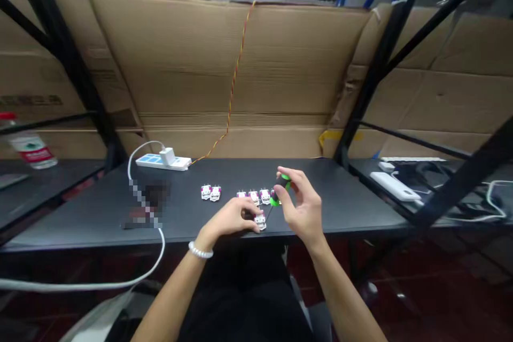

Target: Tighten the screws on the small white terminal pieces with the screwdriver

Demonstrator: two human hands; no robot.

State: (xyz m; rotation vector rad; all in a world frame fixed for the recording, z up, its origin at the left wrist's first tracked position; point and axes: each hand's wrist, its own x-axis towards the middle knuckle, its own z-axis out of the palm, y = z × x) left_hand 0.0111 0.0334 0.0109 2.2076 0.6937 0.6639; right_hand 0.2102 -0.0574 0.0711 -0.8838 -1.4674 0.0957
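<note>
My left hand (234,218) rests on the dark table (344,208), fingers pinched on a small white and magenta part (260,222) at the front edge. My right hand (302,206) is closed around a small screwdriver with a green and black handle (279,190), tilted so its thin shaft points down toward that part. Just behind the hands lies a row of three similar white and magenta parts (254,196). Two more such parts (210,192) sit together to the left.
A white power strip (163,161) with a plugged charger and white cable lies at the back left. A pixelated dark object (146,206) sits left of the parts. Cardboard sheets (224,69) wall the back. Black shelf posts (372,80) flank the table; white devices (395,184) lie on the right shelf.
</note>
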